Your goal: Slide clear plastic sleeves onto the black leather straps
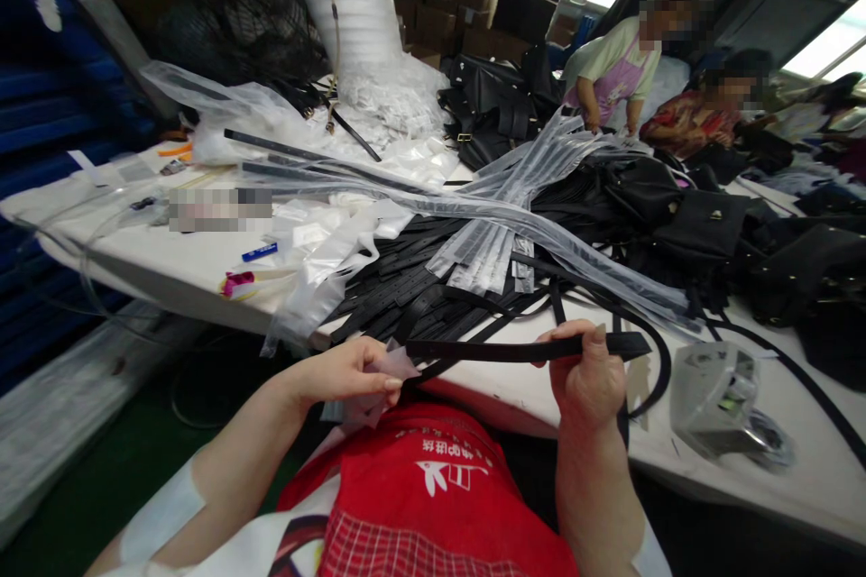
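Note:
A black strap is stretched level between my two hands, in front of the red apron. My right hand is closed round the strap, thumb on top, and a flat end sticks out to its right. At the strap's left end, my left hand pinches a translucent plastic sleeve that covers the strap's tip. Beyond my hands, a heap of black straps lies on the white table. Clear plastic sleeves with straps inside lie crossed over the heap.
Black bags are piled on the right. Near the table edge stands a grey tape dispenser. Loose plastic bags, a blue marker and a foam roll are to the left and back. A co-worker stands across the table.

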Demonstrator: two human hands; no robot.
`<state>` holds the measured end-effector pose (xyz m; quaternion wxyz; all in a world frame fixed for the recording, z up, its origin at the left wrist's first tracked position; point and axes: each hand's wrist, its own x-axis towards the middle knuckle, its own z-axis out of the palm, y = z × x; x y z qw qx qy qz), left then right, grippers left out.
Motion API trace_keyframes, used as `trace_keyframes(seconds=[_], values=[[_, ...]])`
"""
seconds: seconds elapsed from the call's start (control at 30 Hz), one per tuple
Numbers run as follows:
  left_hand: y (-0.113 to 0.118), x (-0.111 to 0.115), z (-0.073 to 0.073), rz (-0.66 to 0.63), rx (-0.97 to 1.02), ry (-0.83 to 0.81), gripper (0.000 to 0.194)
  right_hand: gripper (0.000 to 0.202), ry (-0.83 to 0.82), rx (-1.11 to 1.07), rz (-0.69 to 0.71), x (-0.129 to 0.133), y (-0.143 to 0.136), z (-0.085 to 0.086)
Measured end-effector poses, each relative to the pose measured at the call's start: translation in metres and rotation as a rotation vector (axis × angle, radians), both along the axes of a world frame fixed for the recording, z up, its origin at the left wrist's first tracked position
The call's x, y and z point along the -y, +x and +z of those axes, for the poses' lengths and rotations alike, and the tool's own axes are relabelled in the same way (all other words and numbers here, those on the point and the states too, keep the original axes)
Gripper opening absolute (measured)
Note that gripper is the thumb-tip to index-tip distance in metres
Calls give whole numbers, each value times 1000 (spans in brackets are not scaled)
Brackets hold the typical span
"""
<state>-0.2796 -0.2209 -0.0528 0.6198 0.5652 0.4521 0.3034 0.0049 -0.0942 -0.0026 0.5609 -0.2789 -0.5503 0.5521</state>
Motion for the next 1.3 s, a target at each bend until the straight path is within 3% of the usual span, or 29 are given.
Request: trace_keyframes(seconds=[0.27, 0.43, 0.67, 0.8, 0.93, 1.03, 1.13, 1.23, 1.3], values=[[1, -1, 3, -24, -34, 14, 41, 39, 17, 44, 74, -2, 6, -5], [5, -3, 10, -57, -113, 61, 43, 35, 16, 188, 210, -5, 9, -8], [24, -2, 15, -158, -117, 21, 53, 39, -39, 303, 313, 7, -22, -14], [43, 5, 13, -60, -149, 63, 55, 46, -84, 513, 468, 13, -42, -27], [56, 13, 11, 93, -256, 262, 46, 56, -219, 657, 554, 8, -47, -40], [59, 19, 12, 119, -246, 313, 41, 43, -485, 438, 647, 7, -50, -45], [61, 21, 9, 208, -273, 319, 51, 37, -684, 67, 677, 13, -56, -47], [65, 19, 5, 334, -250, 264, 63, 21, -641, -79, 639, 17, -61, -46], [66, 16, 4, 296, -188, 139, 45, 21, -570, -83, 624, 18, -62, -45]])
